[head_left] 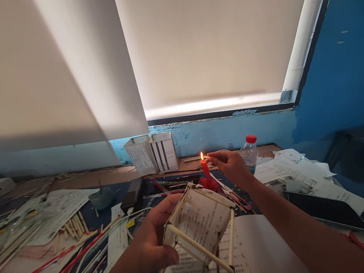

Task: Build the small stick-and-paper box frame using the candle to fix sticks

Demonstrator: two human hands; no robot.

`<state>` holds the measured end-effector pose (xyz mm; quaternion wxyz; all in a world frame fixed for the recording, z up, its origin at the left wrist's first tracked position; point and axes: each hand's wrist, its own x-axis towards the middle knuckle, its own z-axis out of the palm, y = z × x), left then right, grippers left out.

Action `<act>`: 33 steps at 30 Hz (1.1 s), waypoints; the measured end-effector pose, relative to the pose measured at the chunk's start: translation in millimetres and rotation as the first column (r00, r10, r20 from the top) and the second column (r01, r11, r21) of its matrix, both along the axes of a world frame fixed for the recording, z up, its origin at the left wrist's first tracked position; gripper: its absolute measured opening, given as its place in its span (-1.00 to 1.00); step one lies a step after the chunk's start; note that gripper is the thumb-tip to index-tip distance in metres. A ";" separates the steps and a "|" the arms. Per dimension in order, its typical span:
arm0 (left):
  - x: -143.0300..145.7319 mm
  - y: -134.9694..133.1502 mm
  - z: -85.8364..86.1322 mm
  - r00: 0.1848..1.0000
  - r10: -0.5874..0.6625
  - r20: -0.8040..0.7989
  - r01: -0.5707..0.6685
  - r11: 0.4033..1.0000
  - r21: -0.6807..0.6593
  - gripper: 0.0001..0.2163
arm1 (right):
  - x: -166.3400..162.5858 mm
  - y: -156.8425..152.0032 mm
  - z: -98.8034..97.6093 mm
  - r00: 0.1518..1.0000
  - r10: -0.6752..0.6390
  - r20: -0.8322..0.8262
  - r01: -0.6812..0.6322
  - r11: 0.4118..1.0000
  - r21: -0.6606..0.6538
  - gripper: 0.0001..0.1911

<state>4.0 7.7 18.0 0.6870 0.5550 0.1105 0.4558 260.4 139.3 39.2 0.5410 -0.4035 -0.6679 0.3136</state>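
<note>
My left hand grips a boxy frame of thin wooden sticks, partly lined with printed paper, and tilts it low in front of me. My right hand is raised at the back of the desk, pinching a thin stick whose tip reaches the flame. That flame burns on a red candle, which stands in a lump of red wax. The frame hides part of the wax.
Two striped paper boxes and a water bottle with a red cap stand by the wall. Red-handled scissors, loose sticks, scattered papers and a dark tablet lie on the desk.
</note>
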 end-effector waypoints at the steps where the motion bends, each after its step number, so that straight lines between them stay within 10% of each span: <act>1: -0.1 0.1 0.2 1.000 -0.002 0.008 0.002 1.000 -0.001 -0.31 | 0.1 0.4 -0.2 1.000 0.006 -0.005 -0.006 1.000 -0.002 -0.68; 33: -0.8 1.3 -0.3 1.000 0.013 -0.005 -0.013 1.000 -0.026 -0.30 | 4.5 0.1 1.7 0.999 0.040 -0.030 -0.041 0.998 -0.038 -0.72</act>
